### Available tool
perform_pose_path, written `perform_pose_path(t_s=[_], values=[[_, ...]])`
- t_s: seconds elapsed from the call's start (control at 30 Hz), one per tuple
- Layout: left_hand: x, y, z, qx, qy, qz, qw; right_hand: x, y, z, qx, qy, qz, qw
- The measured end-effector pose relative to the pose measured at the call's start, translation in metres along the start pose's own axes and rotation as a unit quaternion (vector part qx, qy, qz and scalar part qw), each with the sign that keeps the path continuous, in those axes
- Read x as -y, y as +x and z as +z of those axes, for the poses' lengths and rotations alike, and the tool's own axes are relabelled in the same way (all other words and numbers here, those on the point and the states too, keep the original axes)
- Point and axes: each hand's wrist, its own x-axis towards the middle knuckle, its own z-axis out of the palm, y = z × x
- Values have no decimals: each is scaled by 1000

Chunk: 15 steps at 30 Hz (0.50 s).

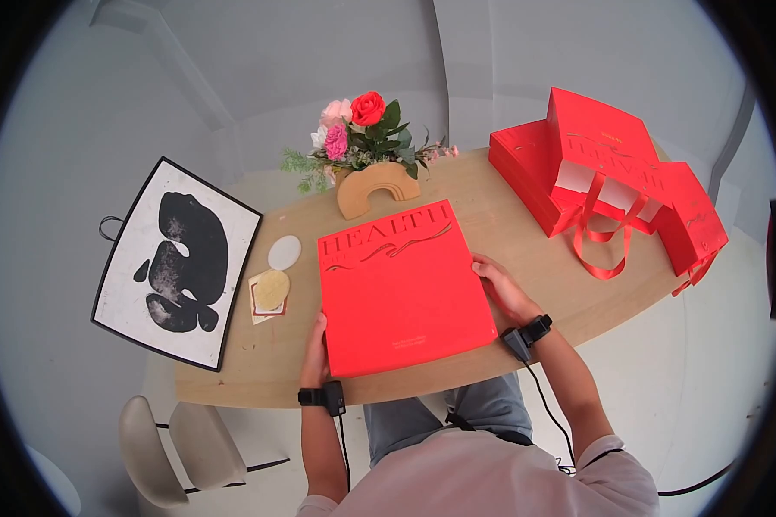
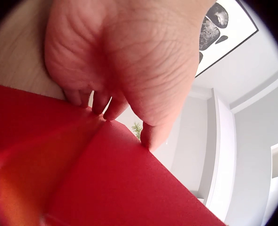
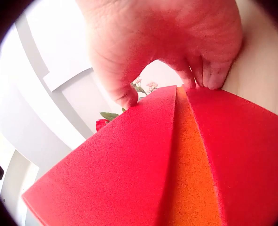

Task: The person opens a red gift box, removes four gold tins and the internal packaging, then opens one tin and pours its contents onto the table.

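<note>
A large red gift box (image 1: 405, 302) with "HEALTH" across its top lies at the front of the table. My left hand (image 1: 314, 351) grips its left side, and my right hand (image 1: 506, 289) holds the right side. In the left wrist view the thumb presses the top edge while the other fingertips meet the side near an orange band. The right wrist view shows the right thumb (image 3: 127, 98) on the upper edge. There, an orange strip (image 3: 190, 165) runs between two red parts of the box side. The box's underside is hidden.
Behind the box stands a wooden arch vase (image 1: 379, 185) with flowers (image 1: 358, 129). Red boxes and a red bag (image 1: 599, 129) with ribbon handles sit at the right. On the left are a white disc (image 1: 284, 252), a gold disc (image 1: 272, 290) and a framed black-and-white picture (image 1: 177, 263).
</note>
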Motion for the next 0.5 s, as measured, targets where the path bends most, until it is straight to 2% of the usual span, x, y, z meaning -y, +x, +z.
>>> perform_pose_path(t_s=[0.17, 0.27, 0.33, 0.37, 0.43, 0.5], values=[[2, -1, -7, 19, -33, 37, 999, -8, -2, -3, -30, -19, 5, 999], [-4, -3, -2, 29, -50, 49, 997, -15, -2, -11, -20, -40, -32, 998], [-5, -1, 0, 38, -50, 49, 997, -15, -2, -16, 33, 94, -64, 993], [-4, -2, -3, 34, -52, 48, 997, -17, 0, -20, 26, 92, -69, 993], [-2, -1, -6, 40, -53, 44, 997, -21, 4, -27, 10, 252, -26, 967], [-1, 0, -6, 32, -45, 53, 997, -21, 5, -29, 8, 266, -30, 963]])
